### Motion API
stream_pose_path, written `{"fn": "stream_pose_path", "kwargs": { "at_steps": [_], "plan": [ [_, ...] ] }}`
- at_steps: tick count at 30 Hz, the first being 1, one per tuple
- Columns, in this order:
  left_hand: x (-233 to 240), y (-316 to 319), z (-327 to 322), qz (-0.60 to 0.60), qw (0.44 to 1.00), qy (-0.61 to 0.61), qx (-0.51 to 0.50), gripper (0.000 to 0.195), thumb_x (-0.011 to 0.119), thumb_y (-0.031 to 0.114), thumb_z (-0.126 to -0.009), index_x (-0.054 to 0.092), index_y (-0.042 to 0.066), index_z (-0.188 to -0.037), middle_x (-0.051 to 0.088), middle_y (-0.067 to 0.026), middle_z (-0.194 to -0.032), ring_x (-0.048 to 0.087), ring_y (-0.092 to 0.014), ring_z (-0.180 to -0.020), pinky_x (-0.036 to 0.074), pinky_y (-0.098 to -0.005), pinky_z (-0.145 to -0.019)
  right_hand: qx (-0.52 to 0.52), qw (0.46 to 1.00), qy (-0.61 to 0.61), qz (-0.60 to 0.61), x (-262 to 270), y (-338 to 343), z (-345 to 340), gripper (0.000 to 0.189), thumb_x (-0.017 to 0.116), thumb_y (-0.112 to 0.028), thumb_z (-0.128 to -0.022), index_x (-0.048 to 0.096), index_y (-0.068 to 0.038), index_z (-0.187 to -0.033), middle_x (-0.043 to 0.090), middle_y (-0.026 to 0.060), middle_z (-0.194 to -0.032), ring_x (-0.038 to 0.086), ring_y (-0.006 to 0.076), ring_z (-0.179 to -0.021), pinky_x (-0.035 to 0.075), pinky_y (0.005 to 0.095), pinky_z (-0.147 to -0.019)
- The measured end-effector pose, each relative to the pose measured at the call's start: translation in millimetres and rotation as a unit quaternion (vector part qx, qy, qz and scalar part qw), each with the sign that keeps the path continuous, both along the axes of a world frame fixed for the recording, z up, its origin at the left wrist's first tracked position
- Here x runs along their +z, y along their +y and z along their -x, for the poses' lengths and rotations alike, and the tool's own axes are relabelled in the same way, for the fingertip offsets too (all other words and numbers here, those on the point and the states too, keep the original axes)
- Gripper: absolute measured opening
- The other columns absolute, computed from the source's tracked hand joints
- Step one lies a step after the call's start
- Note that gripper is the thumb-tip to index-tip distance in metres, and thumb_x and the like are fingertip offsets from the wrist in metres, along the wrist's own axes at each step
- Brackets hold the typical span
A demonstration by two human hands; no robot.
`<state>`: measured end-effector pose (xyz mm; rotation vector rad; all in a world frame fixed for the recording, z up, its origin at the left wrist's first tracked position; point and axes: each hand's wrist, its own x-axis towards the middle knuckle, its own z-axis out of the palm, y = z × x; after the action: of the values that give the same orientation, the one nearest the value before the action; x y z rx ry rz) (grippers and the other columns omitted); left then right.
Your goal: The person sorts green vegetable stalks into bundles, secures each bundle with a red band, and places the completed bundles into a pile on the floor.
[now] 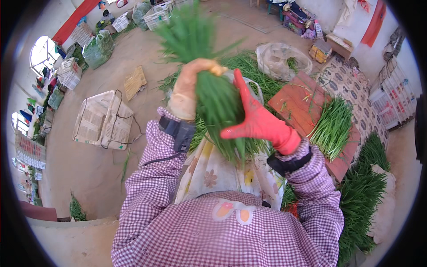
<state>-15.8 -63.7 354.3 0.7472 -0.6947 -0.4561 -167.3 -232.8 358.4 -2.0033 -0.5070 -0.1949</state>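
Note:
A thick bunch of long green Chinese chives [218, 96] hangs over my lap, blurred at its upper end. My left hand [191, 80], in a pale, stained glove, is wrapped around the bunch. Beside its lower part is my right hand [258, 121] in a red rubber glove, thumb and fingers spread; whether it touches the leaves is hard to tell. Under the bunch a flowered cloth [210, 173] covers my lap. To the right, more chives [333, 128] with pale stems lie side by side on a reddish board [297, 100].
Loose chives [247, 65] and a clear plastic bag [283, 61] lie ahead on the floor. A white plastic crate [103, 120] with cords stands left, near a flattened cardboard piece [135, 82]. Heaped chives [358, 197] lie at my right. A person [106, 18] is at the far left.

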Motion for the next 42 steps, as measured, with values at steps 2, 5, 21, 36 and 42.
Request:
{"fn": "stream_pose_path", "kwargs": {
  "at_steps": [2, 5, 21, 36, 42],
  "plan": [
    [12.1, -21.1, 7.2, -0.046, 0.979, -0.191, 0.047, 0.016, 0.052, 0.013, -0.092, 0.061, 0.003, -0.100, 0.061, -0.0091, -0.096, 0.058, -0.023, -0.092, 0.043, -0.0370, -0.101, -0.064, 0.996, -0.059, -0.030, 7.8, 5.4, -10.6, 0.146, 0.091, -0.047, -0.059, -0.010, 0.004, -0.151, 0.023, 0.0287, -0.154, 0.026, 0.0336, -0.144, 0.028, 0.0388, -0.115],
    [42.4, -48.8, 27.6, -0.072, 0.866, -0.452, 0.200, 0.021, 0.053, 0.012, -0.095, 0.062, 0.003, -0.112, 0.064, -0.0110, -0.109, 0.061, -0.023, -0.102, 0.045, -0.0351, -0.100, -0.167, 0.982, -0.041, -0.076, 16.8, 0.0, -20.6, 0.146, 0.092, -0.045, -0.058, -0.008, 0.004, -0.151, 0.025, 0.0263, -0.153, 0.030, 0.0327, -0.142, 0.029, 0.0389, -0.115],
    [106.8, -65.8, -12.0, -0.016, 0.968, -0.102, -0.229, 0.099, 0.085, 0.043, -0.072, 0.032, 0.013, -0.150, 0.042, -0.0059, -0.146, 0.038, -0.027, -0.133, 0.027, -0.0461, -0.114, -0.053, 0.841, 0.076, -0.533, -5.5, -114.1, 24.3, 0.070, 0.067, -0.032, -0.083, 0.041, -0.007, -0.143, 0.067, 0.0133, -0.104, 0.067, 0.0269, -0.094, 0.054, 0.0476, -0.090],
    [-63.3, -75.7, 86.6, -0.224, 0.883, 0.071, -0.406, 0.066, 0.056, 0.053, -0.094, 0.051, 0.001, -0.135, 0.057, -0.0091, -0.133, 0.056, -0.018, -0.119, 0.045, -0.0328, -0.101, -0.088, 0.751, 0.275, -0.594, -66.5, -90.6, 41.5, 0.028, 0.064, -0.020, -0.091, 0.065, 0.000, -0.111, 0.071, 0.0107, -0.098, 0.069, 0.0245, -0.089, 0.057, 0.0382, -0.085],
    [-55.1, -99.5, 92.5, -0.340, 0.856, 0.034, -0.387, 0.049, 0.059, 0.050, -0.094, 0.067, 0.005, -0.110, 0.072, -0.0013, -0.093, 0.067, -0.011, -0.073, 0.056, -0.0267, -0.070, -0.146, 0.777, 0.252, -0.557, -57.9, -82.4, 52.2, 0.028, 0.066, -0.021, -0.090, 0.065, -0.003, -0.112, 0.071, 0.0092, -0.101, 0.070, 0.0202, -0.087, 0.058, 0.0358, -0.081]
  ]
}}
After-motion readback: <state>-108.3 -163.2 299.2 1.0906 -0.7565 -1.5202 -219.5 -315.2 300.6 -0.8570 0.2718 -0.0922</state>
